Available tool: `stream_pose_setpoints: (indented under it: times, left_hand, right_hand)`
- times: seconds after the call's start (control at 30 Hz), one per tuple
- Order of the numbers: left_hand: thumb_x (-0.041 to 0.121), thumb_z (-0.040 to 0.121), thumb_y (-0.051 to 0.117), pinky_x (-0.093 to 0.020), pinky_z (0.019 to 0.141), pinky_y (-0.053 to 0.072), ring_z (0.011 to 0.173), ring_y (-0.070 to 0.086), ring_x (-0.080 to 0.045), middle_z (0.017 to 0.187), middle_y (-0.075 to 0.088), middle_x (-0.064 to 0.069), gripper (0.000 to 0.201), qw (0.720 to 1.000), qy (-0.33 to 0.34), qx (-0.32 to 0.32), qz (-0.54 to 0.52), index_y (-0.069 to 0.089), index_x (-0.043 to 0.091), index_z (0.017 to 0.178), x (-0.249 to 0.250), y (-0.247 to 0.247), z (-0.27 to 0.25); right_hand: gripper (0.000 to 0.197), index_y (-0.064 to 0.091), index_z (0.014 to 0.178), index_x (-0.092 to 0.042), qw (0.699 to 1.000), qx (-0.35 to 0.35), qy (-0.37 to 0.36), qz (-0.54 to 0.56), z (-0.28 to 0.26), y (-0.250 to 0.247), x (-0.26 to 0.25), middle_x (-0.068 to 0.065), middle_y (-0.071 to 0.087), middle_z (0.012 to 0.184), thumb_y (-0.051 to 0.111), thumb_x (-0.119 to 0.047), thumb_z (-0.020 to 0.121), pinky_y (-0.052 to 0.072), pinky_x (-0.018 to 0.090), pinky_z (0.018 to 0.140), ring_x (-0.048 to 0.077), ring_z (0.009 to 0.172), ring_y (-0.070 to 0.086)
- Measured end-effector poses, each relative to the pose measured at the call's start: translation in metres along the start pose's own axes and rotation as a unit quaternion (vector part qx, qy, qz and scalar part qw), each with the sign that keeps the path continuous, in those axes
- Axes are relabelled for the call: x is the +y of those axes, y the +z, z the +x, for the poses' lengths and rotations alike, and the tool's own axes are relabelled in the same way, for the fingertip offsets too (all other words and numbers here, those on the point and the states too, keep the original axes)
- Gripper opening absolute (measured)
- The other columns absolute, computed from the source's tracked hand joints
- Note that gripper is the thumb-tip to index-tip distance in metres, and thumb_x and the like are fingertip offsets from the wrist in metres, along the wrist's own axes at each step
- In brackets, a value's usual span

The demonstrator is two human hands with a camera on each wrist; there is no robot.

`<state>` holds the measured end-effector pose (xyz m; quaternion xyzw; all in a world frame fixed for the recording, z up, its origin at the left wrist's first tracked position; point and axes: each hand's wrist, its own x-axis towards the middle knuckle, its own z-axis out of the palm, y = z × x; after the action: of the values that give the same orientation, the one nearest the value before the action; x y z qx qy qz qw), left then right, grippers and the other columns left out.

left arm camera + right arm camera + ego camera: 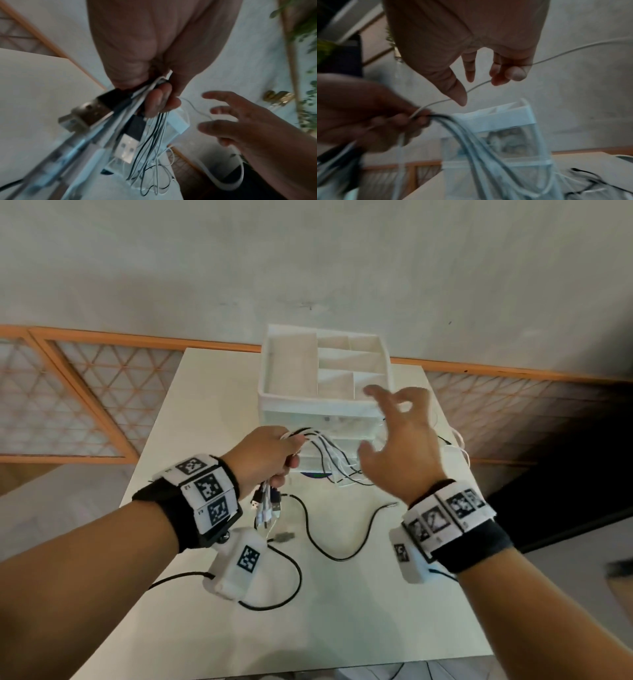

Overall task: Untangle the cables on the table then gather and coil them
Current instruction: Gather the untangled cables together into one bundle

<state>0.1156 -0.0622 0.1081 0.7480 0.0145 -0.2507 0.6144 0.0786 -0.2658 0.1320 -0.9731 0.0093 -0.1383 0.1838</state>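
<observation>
Behind my pale flat table [342, 594] stands a grey wall with an orange wooden strip along it.

My left hand [263, 457] is curled tight round a bunch of thin black and white cables [150, 148]. I hold the bunch up above the middle of the table. Below my fist the plug ends hang down, and one is a silver plug with a black sleeve [85, 115]. On the far side of my fist the thin cables droop in loops toward the table, in front of the box.

My right hand [400, 440] is up in the air, just to the right of the bunch. Its fingers are spread and a bit bent. One thin white cable [556, 56] runs from my left fist, past my right thumb and behind my curled fingertips [515, 73], then off to the right. I cannot tell if those fingers really grip it, because the picture is blurry.

More cable lies flat on the table. One long black cable [318, 539] snakes across the near middle, under my hands. Another black loop [294, 577] curls near my left wrist.

Past my hands, at the far side of the table, sits a white plastic box with little open compartments on top [291, 402] and see-through drawers below.

I wear black wristbands with white square-pattern tags [205, 491] on both arms.
</observation>
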Motion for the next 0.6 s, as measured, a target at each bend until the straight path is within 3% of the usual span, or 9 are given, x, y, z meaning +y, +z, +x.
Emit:
stream_pose_setpoints:
  times: [0.07,0.13,0.17,0.23,0.33,0.4,0.47,0.53,0.6]
  left_hand:
    - [0.018,0.101,0.051,-0.023,0.039,0.032,0.047,0.033,-0.014,0.063,0.053,-0.005,0.023,0.999,0.029,-0.019,0.014,0.051,0.010,0.080,0.013,0.009,-0.002]
    - [0.014,0.101,0.051,-0.023,0.040,0.033,0.047,0.034,-0.014,0.062,0.054,-0.006,0.022,0.998,0.050,-0.027,-0.001,0.053,0.008,0.080,0.023,0.014,-0.003]
    - [0.013,0.101,0.050,-0.023,0.041,0.033,0.047,0.034,-0.014,0.063,0.055,-0.007,0.022,0.998,0.058,-0.025,-0.012,0.054,0.008,0.079,0.025,0.014,-0.002]
    - [0.015,0.102,0.048,-0.026,0.046,0.034,0.050,0.035,-0.016,0.064,0.059,-0.005,0.023,0.997,0.072,-0.013,0.002,0.053,0.010,0.080,0.022,0.010,0.000]
    - [0.020,0.103,0.047,-0.033,0.060,0.035,0.057,0.039,-0.020,0.063,0.060,0.001,0.024,0.996,0.072,-0.010,0.059,0.053,0.012,0.081,0.007,0.004,0.001]
    - [0.021,0.103,0.048,-0.032,0.061,0.033,0.059,0.038,-0.019,0.061,0.055,0.003,0.025,0.998,0.052,-0.012,0.042,0.051,0.013,0.080,-0.003,0.002,0.001]
    - [0.023,0.102,0.050,-0.034,0.065,0.032,0.063,0.037,-0.021,0.056,0.051,0.005,0.025,0.999,0.039,-0.008,0.027,0.051,0.013,0.079,-0.008,0.001,0.001]
    - [0.023,0.102,0.051,-0.033,0.071,0.034,0.066,0.042,-0.023,0.054,0.048,0.005,0.023,0.999,0.042,-0.002,0.015,0.051,0.011,0.081,-0.008,-0.002,0.000]
    - [0.021,0.103,0.049,-0.031,0.067,0.042,0.060,0.048,-0.022,0.056,0.043,0.002,0.021,0.999,0.037,-0.009,-0.005,0.051,0.008,0.087,-0.007,-0.007,-0.002]
  right_hand:
    - [0.053,0.058,0.126,-0.032,0.996,0.000,-0.083,0.016,-0.005,0.015,-0.017,0.004,0.040,0.124,0.073,-0.023,0.077,0.056,0.034,0.066,0.022,0.077,0.058]
    - [0.026,0.071,0.106,-0.023,0.989,0.014,-0.136,0.063,-0.002,0.027,-0.019,0.005,0.048,0.104,0.075,-0.022,0.080,0.049,0.031,0.057,0.021,0.068,0.056]
    - [0.014,0.075,0.095,-0.018,0.986,0.035,-0.135,0.088,0.002,0.028,-0.017,0.005,0.051,0.096,0.075,-0.022,0.082,0.044,0.029,0.057,0.019,0.064,0.053]
    - [0.012,0.079,0.083,-0.014,0.982,0.091,-0.099,0.129,0.013,0.022,-0.009,0.007,0.055,0.086,0.077,-0.025,0.084,0.037,0.020,0.059,0.014,0.062,0.049]
    - [0.015,0.081,0.089,-0.019,0.985,0.099,-0.042,0.135,0.027,0.003,0.004,0.001,0.053,0.079,0.076,-0.033,0.086,0.031,0.007,0.063,0.007,0.063,0.045]
    - [0.018,0.080,0.093,-0.024,0.990,0.071,-0.014,0.118,0.032,-0.004,0.012,-0.008,0.050,0.069,0.073,-0.039,0.088,0.038,0.016,0.064,0.005,0.063,0.047]
    - [0.020,0.078,0.088,-0.029,0.992,0.045,0.033,0.111,0.036,-0.005,0.021,-0.013,0.054,0.064,0.069,-0.047,0.087,0.048,0.028,0.068,0.013,0.067,0.056]
    - [0.023,0.071,0.080,-0.033,0.993,0.027,0.083,0.080,0.040,-0.001,0.035,-0.008,0.062,0.070,0.066,-0.054,0.086,0.051,0.033,0.072,0.022,0.078,0.063]
    - [0.027,0.064,0.079,-0.033,0.990,0.004,0.139,0.037,0.043,0.003,0.058,0.000,0.068,0.086,0.062,-0.059,0.087,0.048,0.033,0.074,0.027,0.088,0.063]
